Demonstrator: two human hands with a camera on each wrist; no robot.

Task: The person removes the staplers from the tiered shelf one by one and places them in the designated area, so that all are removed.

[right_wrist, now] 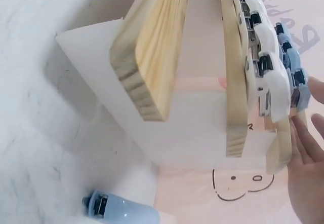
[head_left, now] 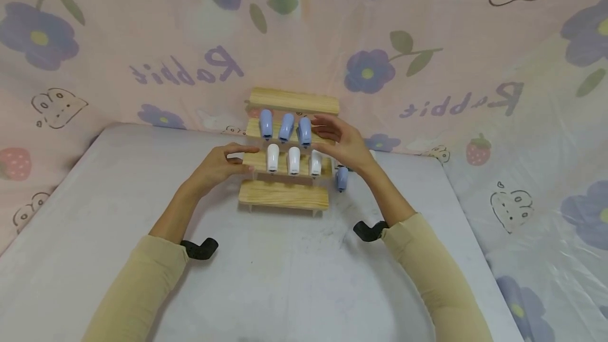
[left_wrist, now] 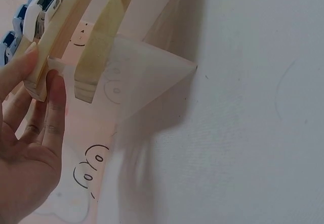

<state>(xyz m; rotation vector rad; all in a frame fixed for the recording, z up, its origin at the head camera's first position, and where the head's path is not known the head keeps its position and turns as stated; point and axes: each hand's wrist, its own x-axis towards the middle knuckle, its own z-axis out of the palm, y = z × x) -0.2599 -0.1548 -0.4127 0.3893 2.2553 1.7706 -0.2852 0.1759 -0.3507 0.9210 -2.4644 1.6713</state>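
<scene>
A tiered display rack of pale wooden boards (head_left: 283, 195) with translucent side panels (left_wrist: 147, 77) stands on the table. Blue stapler-like devices (head_left: 286, 128) line its second board from the top. White ones (head_left: 294, 161) of similar form stand in a row on the board below. My left hand (head_left: 214, 169) pinches the left end of the white row's board (left_wrist: 61, 36), thumb above and fingers beneath. At the rack's right side, my right hand (head_left: 348, 144) has its fingers extended beside the rightmost blue device (right_wrist: 301, 89); whether they touch it is unclear.
Another blue device (head_left: 341, 179) lies on the white tabletop (head_left: 285, 278) just right of the rack. The rack's top board (head_left: 294, 101) is close to a patterned curtain (head_left: 294, 41), which also hangs along both sides. Black curved pieces (head_left: 200, 248) project from both sleeve cuffs.
</scene>
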